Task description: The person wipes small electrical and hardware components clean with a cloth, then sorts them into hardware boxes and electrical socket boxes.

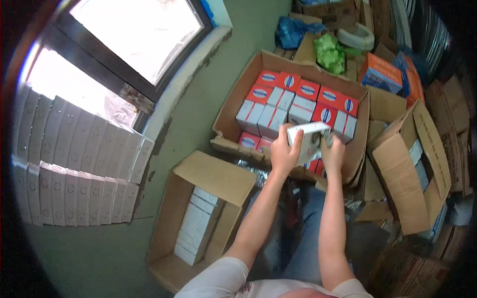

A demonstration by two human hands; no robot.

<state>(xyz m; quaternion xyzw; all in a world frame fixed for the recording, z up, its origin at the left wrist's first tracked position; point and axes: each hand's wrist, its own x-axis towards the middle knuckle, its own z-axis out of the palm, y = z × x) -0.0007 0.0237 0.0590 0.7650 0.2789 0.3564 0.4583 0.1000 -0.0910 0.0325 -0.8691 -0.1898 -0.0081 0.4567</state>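
Observation:
Both my hands hold a small white box (pixel 305 141) in front of me, tilted, over the near edge of a large carton (pixel 224 145). My left hand (pixel 284 153) grips its left side, thumb along the face and fingers behind. My right hand (pixel 333 153) is closed at its right end, where a small greyish patch shows by the fingers; I cannot tell what that patch is. In the carton beneath stand several red boxes (pixel 260 93) with blue oval labels and several white boxes (pixel 250 113) with a red stripe.
An open carton (pixel 165 226) at lower left holds a row of white boxes (pixel 195 232). More white boxes (pixel 74 196) stand stacked by the window (pixel 134 35). To the right lie an open carton (pixel 397 164), orange-and-blue boxes (pixel 381 73) and a green bag (pixel 330 53).

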